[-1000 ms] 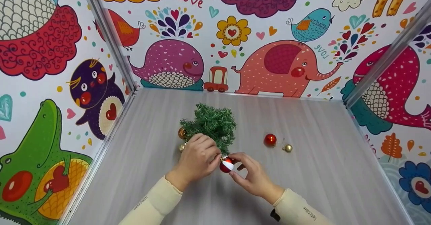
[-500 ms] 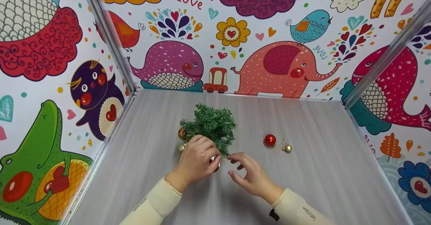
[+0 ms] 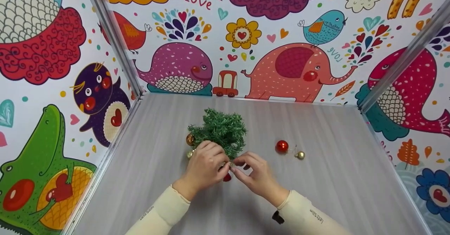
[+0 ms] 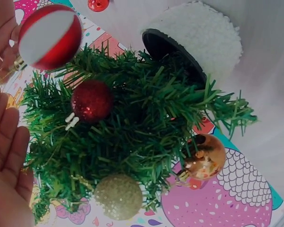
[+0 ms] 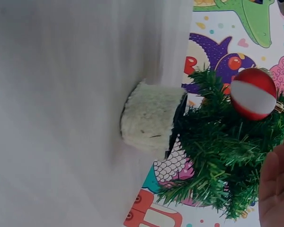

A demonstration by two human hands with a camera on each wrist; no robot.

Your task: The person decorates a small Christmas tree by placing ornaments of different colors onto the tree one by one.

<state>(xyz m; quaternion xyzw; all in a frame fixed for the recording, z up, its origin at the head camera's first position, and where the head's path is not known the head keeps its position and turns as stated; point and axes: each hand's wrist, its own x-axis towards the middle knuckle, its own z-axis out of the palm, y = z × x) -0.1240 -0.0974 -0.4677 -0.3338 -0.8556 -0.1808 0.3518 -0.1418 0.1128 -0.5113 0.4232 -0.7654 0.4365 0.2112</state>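
A small green artificial Christmas tree (image 3: pixel 223 127) stands in front of me in a white, rough-surfaced pot (image 5: pixel 149 118). My left hand (image 3: pixel 207 163) is at its near side, thumb and fingertips pinching the gold string of a red-and-white bauble (image 4: pixel 49 37). My right hand (image 3: pixel 258 175) meets it there, its thumb and forefinger pinching at the same string. Below the fingertips the bauble hangs, mostly covered by my left hand in the head view. On the branches hang a dark red glitter bauble (image 4: pixel 92 100), a gold glitter bauble (image 4: pixel 118 197) and a shiny copper-gold bauble (image 4: pixel 206 157).
To the right on the grey wood-look table (image 3: pixel 334 192) lie a shiny red bauble (image 3: pixel 282 146) and a small gold bauble (image 3: pixel 300 155). Cartoon-printed walls (image 3: pixel 281 27) with metal corner posts (image 3: pixel 116 41) enclose the table's back and sides.
The red-and-white bauble has shifted left, partly behind my left hand. My right hand let go of its ball, then moved left to the left fingertips. My left hand has barely moved.
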